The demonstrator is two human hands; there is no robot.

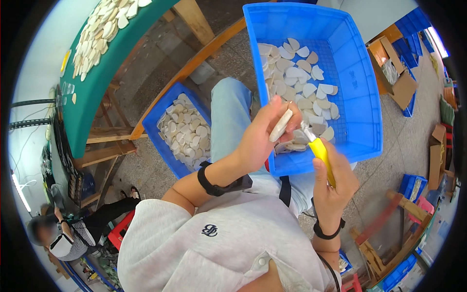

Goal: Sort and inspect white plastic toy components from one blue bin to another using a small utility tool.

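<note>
the left hand (pixel 262 129) pinches a seemingly unfinished pale piece (pixel 281 125), the right hand (pixel 338 176) grips a yellow-handled tool (pixel 322 155); which loose pieces (pixel 294 72) are done is unclear.

Head camera: left one of a worn pair, it looks steeply downward through a wide fisheye.
Shirt (pixel 165 243): very near the lens, along the lower edge.
Left hand (pixel 262 130) and right hand (pixel 341 179): near, right of the middle.
Floor (pixel 396 136): farther, bending toward the rim.
</note>
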